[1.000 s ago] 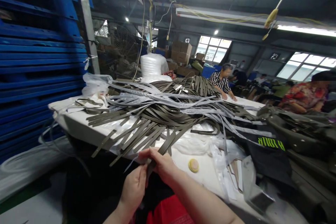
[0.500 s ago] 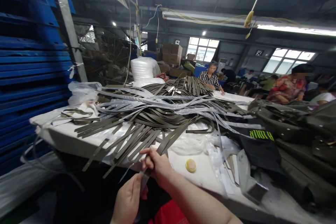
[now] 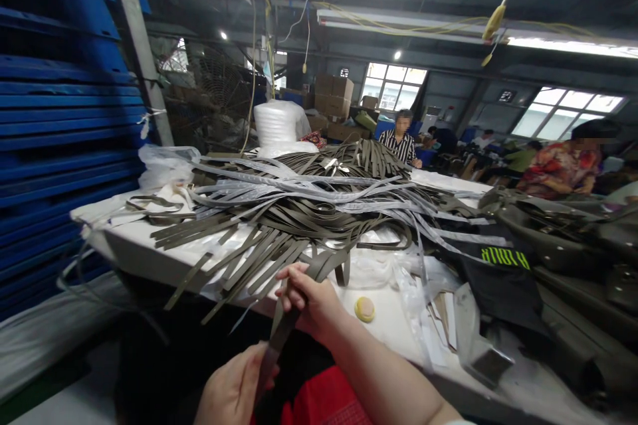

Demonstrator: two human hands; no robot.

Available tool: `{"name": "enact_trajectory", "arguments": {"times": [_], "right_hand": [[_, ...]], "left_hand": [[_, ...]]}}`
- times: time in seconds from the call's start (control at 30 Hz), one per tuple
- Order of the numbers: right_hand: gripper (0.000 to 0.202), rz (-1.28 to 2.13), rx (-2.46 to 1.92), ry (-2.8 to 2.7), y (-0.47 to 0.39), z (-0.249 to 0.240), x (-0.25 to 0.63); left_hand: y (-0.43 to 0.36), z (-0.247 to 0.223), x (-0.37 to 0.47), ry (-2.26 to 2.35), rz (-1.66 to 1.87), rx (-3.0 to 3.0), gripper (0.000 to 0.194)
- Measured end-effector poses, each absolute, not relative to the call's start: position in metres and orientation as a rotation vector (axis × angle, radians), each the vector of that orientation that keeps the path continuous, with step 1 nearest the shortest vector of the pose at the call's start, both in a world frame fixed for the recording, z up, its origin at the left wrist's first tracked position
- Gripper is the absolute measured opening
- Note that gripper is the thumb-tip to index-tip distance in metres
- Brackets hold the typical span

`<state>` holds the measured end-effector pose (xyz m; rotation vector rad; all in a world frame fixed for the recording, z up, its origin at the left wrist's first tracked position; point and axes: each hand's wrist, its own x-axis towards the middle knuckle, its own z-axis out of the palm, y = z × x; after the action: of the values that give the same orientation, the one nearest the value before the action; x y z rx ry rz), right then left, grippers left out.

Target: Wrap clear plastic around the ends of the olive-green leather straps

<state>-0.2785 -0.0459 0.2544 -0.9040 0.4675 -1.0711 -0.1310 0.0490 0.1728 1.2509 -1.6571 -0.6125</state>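
A flat olive-grey strap [image 3: 282, 331] runs between my two hands just off the table's near edge. My left hand [image 3: 234, 382], low in the view, is closed around its lower part. Higher up and nearer the table, my right hand [image 3: 314, 299] has its fingers wrapped round the same strap. Beyond that hand the strap goes on toward a large heap of like straps [image 3: 309, 219] on the table. Some straps in the heap are wrapped in clear plastic sleeves [image 3: 299, 186]. Beside my right forearm lies a small round yellow object [image 3: 365, 309].
The white table [image 3: 124, 239] spreads ahead. At its right lie dark fabric pieces [image 3: 498, 279], clear plastic and a grey box-like piece [image 3: 481, 345]. Blue stacked pallets [image 3: 70, 146] stand left. A white foam roll [image 3: 276, 123] is behind the heap. Co-workers [image 3: 400, 139] sit beyond.
My left hand has moved down and toward me along the strap, and my right hand slightly up and right. More strap shows between them. The view has shifted a little.
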Motion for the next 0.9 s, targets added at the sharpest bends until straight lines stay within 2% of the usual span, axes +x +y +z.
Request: {"name": "enact_trajectory", "arguments": {"times": [0.13, 0.3, 0.37, 0.47, 0.57, 0.63, 0.7, 0.9], "right_hand": [[0.055, -0.905, -1.049, 0.489, -0.057, 0.244, -0.277], [0.078, -0.545, -1.352, 0.549, -0.037, 0.235, -0.272], [0.073, -0.55, -1.317, 0.538, -0.035, 0.231, -0.271], [0.049, -0.736, -1.019, 0.542, -0.044, 0.229, -0.278], [0.034, -0.901, -0.693, 0.514, -0.06, 0.231, -0.294], [0.028, -0.945, -0.679, 0.491, -0.067, 0.23, -0.301], [0.029, -0.965, -0.754, 0.492, -0.068, 0.224, -0.301], [0.055, -0.949, -1.067, 0.602, -0.052, 0.196, -0.282]], "left_hand": [[0.037, 0.183, -0.136, -1.587, -0.705, 1.284, 0.049], [0.019, 0.186, -0.144, -1.478, -0.603, 1.279, 0.056], [0.016, 0.182, -0.146, -1.462, -0.596, 1.301, 0.06], [0.018, 0.172, -0.148, -1.517, -0.645, 1.346, 0.061], [0.024, 0.161, -0.146, -1.537, -0.798, 1.357, 0.059], [0.028, 0.156, -0.145, -1.537, -0.923, 1.338, 0.057], [0.03, 0.153, -0.145, -1.54, -0.999, 1.318, 0.056], [0.03, 0.163, -0.151, -1.499, -0.929, 1.331, 0.06]]}}
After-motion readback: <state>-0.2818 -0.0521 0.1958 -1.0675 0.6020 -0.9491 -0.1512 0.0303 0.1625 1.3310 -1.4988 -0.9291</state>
